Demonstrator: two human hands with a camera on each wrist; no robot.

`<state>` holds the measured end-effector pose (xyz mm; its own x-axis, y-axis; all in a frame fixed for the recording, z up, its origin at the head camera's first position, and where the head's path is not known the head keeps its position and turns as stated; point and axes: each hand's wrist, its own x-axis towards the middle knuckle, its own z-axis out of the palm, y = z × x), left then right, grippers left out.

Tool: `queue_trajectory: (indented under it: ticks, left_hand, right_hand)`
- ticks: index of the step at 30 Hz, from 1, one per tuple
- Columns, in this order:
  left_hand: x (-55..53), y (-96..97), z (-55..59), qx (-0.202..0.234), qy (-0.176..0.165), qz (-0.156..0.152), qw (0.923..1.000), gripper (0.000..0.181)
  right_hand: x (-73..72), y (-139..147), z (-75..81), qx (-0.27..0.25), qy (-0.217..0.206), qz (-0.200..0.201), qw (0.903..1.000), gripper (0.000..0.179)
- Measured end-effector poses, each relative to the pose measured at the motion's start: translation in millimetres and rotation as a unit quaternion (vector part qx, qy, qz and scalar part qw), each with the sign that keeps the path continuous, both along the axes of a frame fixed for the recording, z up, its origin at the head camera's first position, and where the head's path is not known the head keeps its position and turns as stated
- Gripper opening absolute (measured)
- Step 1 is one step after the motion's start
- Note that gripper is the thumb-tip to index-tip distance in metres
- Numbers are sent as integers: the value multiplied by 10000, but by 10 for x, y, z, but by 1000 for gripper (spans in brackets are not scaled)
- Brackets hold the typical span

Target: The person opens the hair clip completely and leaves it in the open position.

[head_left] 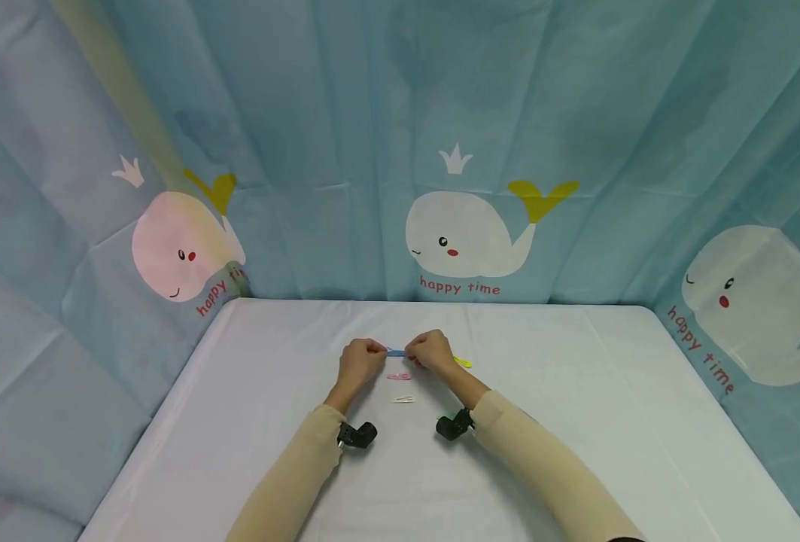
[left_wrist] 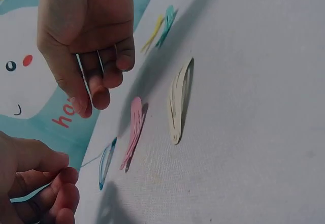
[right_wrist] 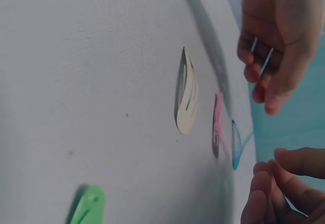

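- We see the left hand (head_left: 361,363) with thumb and forefinger almost together near the blue clip's (head_left: 396,352) raised thin arm; we cannot tell whether it pinches it
- We see the right hand (head_left: 431,351) at the clip's other side, fingers loosely bent
- We find the blue clip between the hands, beyond the pink clip (head_left: 398,376) and cream clip (head_left: 403,400) on the white desk (head_left: 643,421)
- To the right, we spot yellow (head_left: 463,362), teal (left_wrist: 168,18) and green clips (right_wrist: 92,203)
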<state>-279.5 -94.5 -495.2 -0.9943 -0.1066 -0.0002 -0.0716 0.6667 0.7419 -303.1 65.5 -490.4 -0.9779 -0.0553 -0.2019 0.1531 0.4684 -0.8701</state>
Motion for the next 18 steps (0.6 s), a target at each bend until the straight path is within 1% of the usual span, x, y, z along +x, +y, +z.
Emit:
queue_trajectory:
  ticks: [3, 7, 14, 18]
  left_hand:
    - [64, -13, 32, 38, -3, -58, 10000, 10]
    - [130, -36, 32, 56, -143, -94, 9998, 10]
    - [184, -52, -17, -105, -220, -170, 9996, 9]
    - [213, -35, -36, -109, -347, -250, 9990, 9]
  right_hand:
    - [42, 47, 10, -99, 68, 28, 9999, 12]
    - [85, 99, 14, -142, 92, 87, 9998, 13]
    - [143, 142, 44, -79, -151, 152, 9997, 14]
    - [182, 145, 31, -41, -301, 200, 9993, 14]
